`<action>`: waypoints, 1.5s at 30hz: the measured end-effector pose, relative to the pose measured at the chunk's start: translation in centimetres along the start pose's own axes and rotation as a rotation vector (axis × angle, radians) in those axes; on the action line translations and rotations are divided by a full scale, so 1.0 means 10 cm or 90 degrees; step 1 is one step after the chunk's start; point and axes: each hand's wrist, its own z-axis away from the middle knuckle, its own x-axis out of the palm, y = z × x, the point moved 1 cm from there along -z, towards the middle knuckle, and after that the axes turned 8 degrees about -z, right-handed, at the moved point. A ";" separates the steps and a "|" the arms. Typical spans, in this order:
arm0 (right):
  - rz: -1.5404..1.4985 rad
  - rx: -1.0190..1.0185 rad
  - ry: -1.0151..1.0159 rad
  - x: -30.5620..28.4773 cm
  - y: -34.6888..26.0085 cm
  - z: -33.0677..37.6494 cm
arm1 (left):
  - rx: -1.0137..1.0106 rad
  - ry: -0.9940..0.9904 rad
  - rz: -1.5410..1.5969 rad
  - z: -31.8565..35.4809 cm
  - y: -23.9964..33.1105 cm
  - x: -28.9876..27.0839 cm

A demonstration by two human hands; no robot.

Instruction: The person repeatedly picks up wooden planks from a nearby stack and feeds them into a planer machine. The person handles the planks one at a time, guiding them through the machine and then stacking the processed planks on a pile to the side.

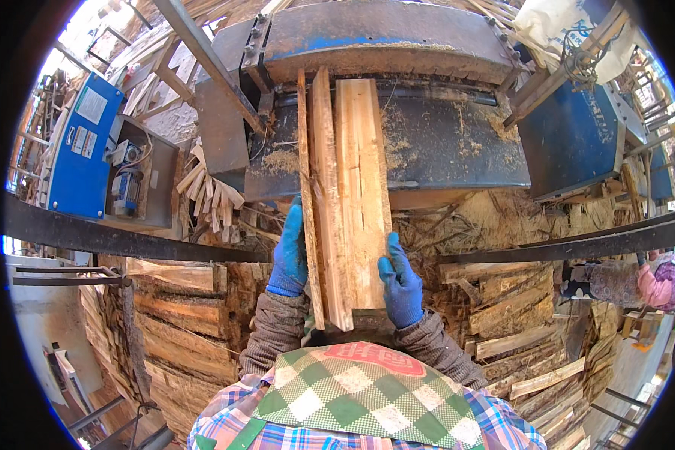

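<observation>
Three lengths of rough-sawn wood lie side by side, pointing away from me, with their far ends on the dark metal bed [457, 150] of a machine. On the right is a wide pale board [364, 195]; a narrower board [326, 195] lies beside it, and a thin strip [308, 202] stands at the left. My left hand [290, 251], in a blue glove, grips the strip's outer side. My right hand [402, 283], gloved alike, holds the wide board's right edge near its close end. The fingers beneath the wood are hidden.
A heavy machine housing [382, 45] spans the far side of the bed. Blue cabinets stand left [86, 146] and right [570, 142]. Dark rails [127, 234] cross on both sides. Stacked boards [180, 322] flank me, and another person [660, 281] is at the far right.
</observation>
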 end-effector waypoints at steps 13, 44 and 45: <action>0.336 -0.233 0.195 0.45 -0.03 -1.41 | -0.060 -0.129 0.092 -0.34 -0.14 -0.50; 0.068 -0.089 0.134 0.24 0.22 -0.34 | 0.115 0.213 -0.524 -0.15 0.17 -0.47; 0.129 -0.151 0.161 0.26 0.24 -0.42 | 0.099 0.207 -0.512 -0.16 0.12 -0.52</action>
